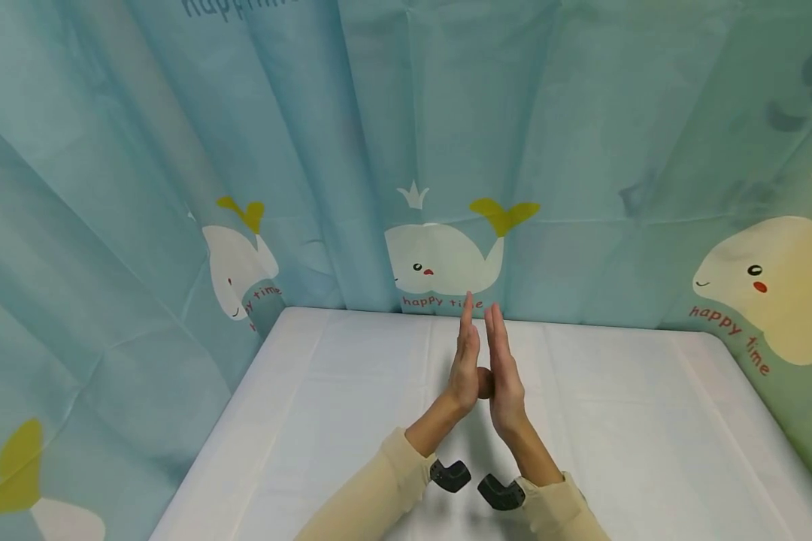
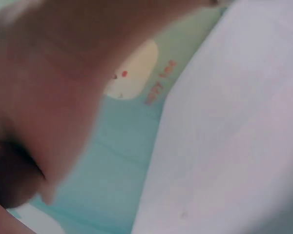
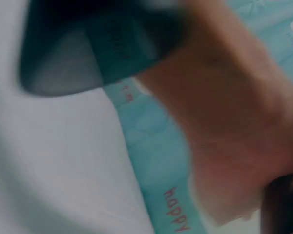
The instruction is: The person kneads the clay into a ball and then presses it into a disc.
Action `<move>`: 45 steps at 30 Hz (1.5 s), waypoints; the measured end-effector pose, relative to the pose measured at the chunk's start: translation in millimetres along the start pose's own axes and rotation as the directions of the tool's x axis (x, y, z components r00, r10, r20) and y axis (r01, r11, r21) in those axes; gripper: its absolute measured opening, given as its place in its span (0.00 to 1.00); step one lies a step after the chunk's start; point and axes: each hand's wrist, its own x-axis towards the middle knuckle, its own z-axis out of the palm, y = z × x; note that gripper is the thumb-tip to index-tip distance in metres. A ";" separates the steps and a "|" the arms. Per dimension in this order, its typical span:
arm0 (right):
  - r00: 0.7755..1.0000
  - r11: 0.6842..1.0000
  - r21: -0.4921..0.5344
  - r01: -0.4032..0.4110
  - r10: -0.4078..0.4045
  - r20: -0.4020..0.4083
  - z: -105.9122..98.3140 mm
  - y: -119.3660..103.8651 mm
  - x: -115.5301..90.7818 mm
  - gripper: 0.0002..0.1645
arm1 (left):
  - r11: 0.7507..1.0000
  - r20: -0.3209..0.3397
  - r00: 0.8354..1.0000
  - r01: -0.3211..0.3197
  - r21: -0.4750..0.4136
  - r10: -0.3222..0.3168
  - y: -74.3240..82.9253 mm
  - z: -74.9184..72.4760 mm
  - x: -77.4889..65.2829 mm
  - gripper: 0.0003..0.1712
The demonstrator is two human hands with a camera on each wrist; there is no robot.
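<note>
A small dark brown ball (image 1: 485, 383) sits between my two palms, above the white table. My left hand (image 1: 465, 370) touches it from the left with fingers straight and pointing forward. On the other side my right hand (image 1: 506, 374) presses against it, its fingers also straight. A narrow gap separates the fingertips of the two hands. The left wrist view shows the ball (image 2: 12, 178) dark and partly cut off at the lower left. In the right wrist view only a part of the ball (image 3: 279, 204) appears at the lower right edge.
A white-covered table (image 1: 352, 391) lies below the hands. Behind it and along the sides hangs a blue-green curtain (image 1: 298, 150) printed with whales. Black wrist cameras (image 1: 502, 494) sit at the cream sleeves (image 1: 379, 481), close to each other.
</note>
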 end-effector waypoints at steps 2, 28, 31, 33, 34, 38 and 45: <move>1.000 0.999 -0.040 0.013 -0.013 -0.005 -0.9 -4.0 1.2 0.34 | 1.000 0.016 1.000 0.025 0.004 -0.025 -1.6 0.3 -2.8 0.37; 0.999 1.000 0.028 0.002 -0.003 0.034 0.8 -10.7 6.7 0.34 | 0.999 -0.027 1.000 -0.010 -0.031 0.010 2.8 -1.3 0.3 0.36; 0.997 0.998 -0.041 0.047 -0.045 0.056 1.1 -17.3 8.1 0.35 | 0.999 -0.018 1.000 0.020 -0.046 -0.020 -4.4 -1.4 -1.7 0.36; 0.996 0.993 -0.094 0.071 -0.066 0.059 -0.1 -19.3 11.4 0.35 | 0.996 0.016 0.999 0.035 -0.087 -0.033 -7.1 0.3 -5.9 0.36; 0.996 0.990 -0.117 0.072 -0.066 0.056 -1.2 -19.8 13.4 0.36 | 0.993 0.033 0.999 0.045 -0.105 -0.041 -8.0 1.4 -8.2 0.36; 1.000 0.988 -0.156 -0.001 0.004 0.020 -8.0 -15.3 19.3 0.35 | 0.988 0.077 0.997 0.043 -0.150 -0.032 -5.8 6.0 -16.6 0.35; 0.994 0.994 0.007 -0.109 0.109 0.031 -11.3 -1.4 12.0 0.35 | 0.992 0.036 0.999 -0.004 -0.125 0.008 11.7 3.2 -17.2 0.35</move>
